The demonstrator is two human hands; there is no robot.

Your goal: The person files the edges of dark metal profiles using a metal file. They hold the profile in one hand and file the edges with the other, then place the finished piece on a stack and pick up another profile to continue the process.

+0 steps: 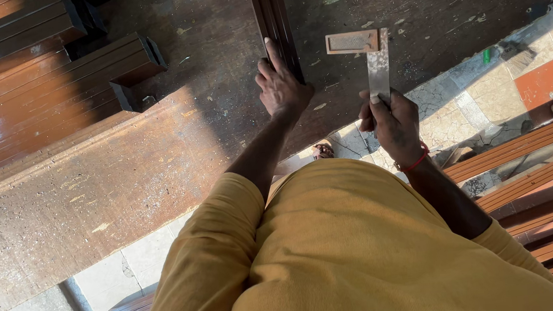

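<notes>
While the yellow shirt [366, 248] fills the near view, both hands work at the near edge of the worn brown surface [124, 184]. The right hand [391, 121] grips the steel blade of a try square [367, 55], whose stock lies across the far end, not yet set against the profile. The left hand [280, 87] presses flat, fingers extended, on a dark brown profile [270, 7] running away. No mark shows on it, as far as I can tell. More profiles [34, 91] lie stacked far left.

Dark profile strip [271, 14] runs off the top edge; its near end is hidden under the left hand [281, 89]. Try square [369, 55] blade end is covered by the right hand [391, 121]. Small green thing [486, 55] on the floor is too small to ID, maybe a marker.
</notes>
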